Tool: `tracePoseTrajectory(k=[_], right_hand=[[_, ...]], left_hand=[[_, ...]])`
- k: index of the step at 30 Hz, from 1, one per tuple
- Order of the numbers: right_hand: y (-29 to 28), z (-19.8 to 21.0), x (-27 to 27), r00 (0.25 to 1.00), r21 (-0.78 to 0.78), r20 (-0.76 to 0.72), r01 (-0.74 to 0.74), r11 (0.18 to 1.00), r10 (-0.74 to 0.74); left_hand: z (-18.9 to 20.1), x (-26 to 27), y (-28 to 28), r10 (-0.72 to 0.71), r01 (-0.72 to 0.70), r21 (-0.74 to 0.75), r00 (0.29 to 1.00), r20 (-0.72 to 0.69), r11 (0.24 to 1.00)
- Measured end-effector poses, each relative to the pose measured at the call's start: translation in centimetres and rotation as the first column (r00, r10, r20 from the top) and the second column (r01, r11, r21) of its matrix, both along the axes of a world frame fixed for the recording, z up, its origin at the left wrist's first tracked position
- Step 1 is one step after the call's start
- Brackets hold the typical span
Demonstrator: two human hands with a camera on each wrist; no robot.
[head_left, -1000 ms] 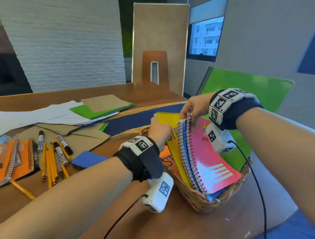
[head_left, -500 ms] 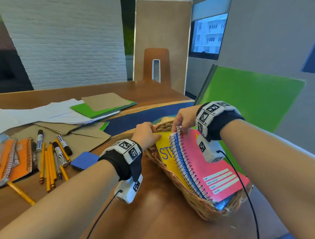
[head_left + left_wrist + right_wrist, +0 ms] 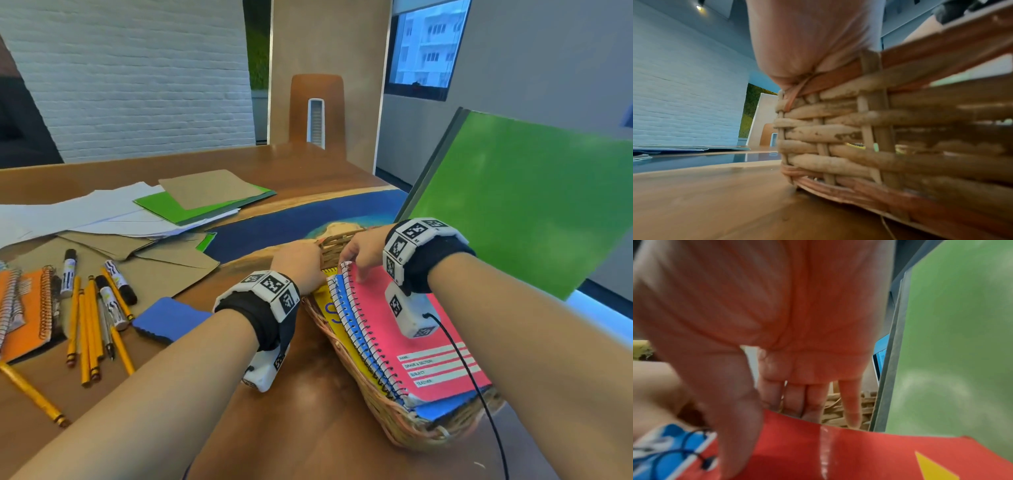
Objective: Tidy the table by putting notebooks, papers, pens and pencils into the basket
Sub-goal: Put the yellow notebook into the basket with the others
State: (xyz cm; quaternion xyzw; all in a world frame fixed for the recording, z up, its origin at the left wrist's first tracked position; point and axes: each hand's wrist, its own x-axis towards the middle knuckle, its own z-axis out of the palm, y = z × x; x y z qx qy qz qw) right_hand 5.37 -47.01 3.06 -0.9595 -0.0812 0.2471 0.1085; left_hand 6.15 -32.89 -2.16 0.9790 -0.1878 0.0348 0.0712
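A wicker basket (image 3: 404, 421) (image 3: 838, 129) stands on the wooden table at the right. In it a yellow notebook (image 3: 334, 325), a blue spiral notebook (image 3: 346, 308) and a pink spiral notebook (image 3: 411, 329) (image 3: 859, 454) lie stacked, tilted toward its left rim. My right hand (image 3: 359, 250) (image 3: 777, 386) pinches the pink notebook's far edge, thumb on the cover and fingers behind it. My left hand (image 3: 301, 263) (image 3: 813, 40) rests on the basket's far left rim. Its fingers curl down at the yellow notebook's far corner, and their tips are hidden.
Left on the table lie several yellow pencils (image 3: 85, 329), markers (image 3: 109, 301), orange spiral notebooks (image 3: 27, 308), a blue pad (image 3: 168, 318), brown envelopes (image 3: 164, 260) and white papers (image 3: 102, 212). A big green folder (image 3: 513, 205) leans upright behind the basket. A chair (image 3: 317, 109) stands beyond the table.
Both hands have lowered the notebooks from nearly upright to lying down in the basket. The hands have sunk to the basket's far rim.
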Motion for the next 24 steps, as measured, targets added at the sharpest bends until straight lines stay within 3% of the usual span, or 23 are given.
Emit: tracePoseTrajectory(k=[7,16,21,24], right_hand=[[0.8,-1.4,0.0,1.0,-0.055,-0.025,-0.006,0.998,0.005],[0.5,-1.0,0.9,0.999,0.047,0.046,-0.025,0.999,0.022],[0.0,0.1,1.5,0.986,0.09,0.167,0.008,0.996,-0.023],[0.3,-0.1,1.8,0.988,0.109,0.152,-0.01,0.994,-0.006]], left_hand=[[-0.5,1.5,-0.5,0.08,-0.08,-0.022,0.997,0.007,0.997],[-0.7,3.4,0.6,0.067,-0.067,0.011,0.998,0.011,0.998],[-0.4,3.2,0.9,0.025,-0.025,0.022,0.999,-0.019,0.999],[-0.4,3.1,0.9,0.033,-0.032,0.026,0.999,-0.025,0.999]])
